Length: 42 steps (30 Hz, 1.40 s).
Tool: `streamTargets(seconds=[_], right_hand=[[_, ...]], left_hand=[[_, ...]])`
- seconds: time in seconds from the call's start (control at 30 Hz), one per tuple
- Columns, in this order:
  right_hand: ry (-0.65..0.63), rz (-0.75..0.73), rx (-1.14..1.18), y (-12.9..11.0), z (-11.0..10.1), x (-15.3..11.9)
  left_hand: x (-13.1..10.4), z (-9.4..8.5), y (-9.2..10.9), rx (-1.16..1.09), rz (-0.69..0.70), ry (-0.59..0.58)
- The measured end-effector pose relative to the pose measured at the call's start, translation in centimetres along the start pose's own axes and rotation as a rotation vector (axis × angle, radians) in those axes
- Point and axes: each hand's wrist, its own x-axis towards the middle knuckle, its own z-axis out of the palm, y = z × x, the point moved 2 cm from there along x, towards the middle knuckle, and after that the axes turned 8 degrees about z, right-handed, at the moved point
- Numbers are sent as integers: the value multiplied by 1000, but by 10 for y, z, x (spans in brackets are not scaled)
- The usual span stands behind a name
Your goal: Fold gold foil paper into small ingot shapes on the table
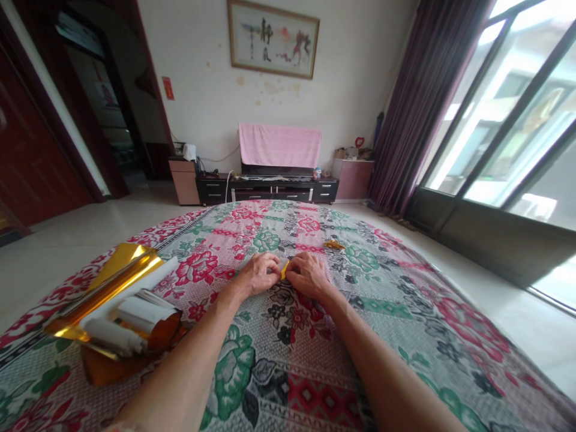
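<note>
A small piece of gold foil [285,270] shows between my two hands, low over the patterned cloth [265,241]. On its left side, my left hand [261,273] has its fingers closed at the piece's edge. From the right, my right hand [308,273] pinches the same piece, its fingers curled together. My fingers cover most of the foil, so its full shape is hidden. Beyond my right hand lies a small crumpled gold piece [334,245] on the cloth.
At the left lie rolled gold sheets [117,282], with a white bottle [114,336] and a white roll [144,312] among them. Past the cloth's far edge stand a low black cabinet [270,187] and a screen under a pink towel [279,145].
</note>
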Motion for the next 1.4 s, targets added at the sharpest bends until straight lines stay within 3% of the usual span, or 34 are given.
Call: streamTargets(seconds=[0.53, 0.77, 1.2, 1.4], right_hand=[[-30, 31, 35, 4, -2, 4], [26, -174, 89, 5, 0, 2], [143, -64, 28, 1, 1, -1], [156, -128, 57, 2, 5, 0]], left_hand=[[-1, 1, -4, -10, 11, 10], [1, -2, 3, 19, 79, 11], [0, -4, -4, 228, 36, 159], [0, -4, -3, 258, 24, 177]])
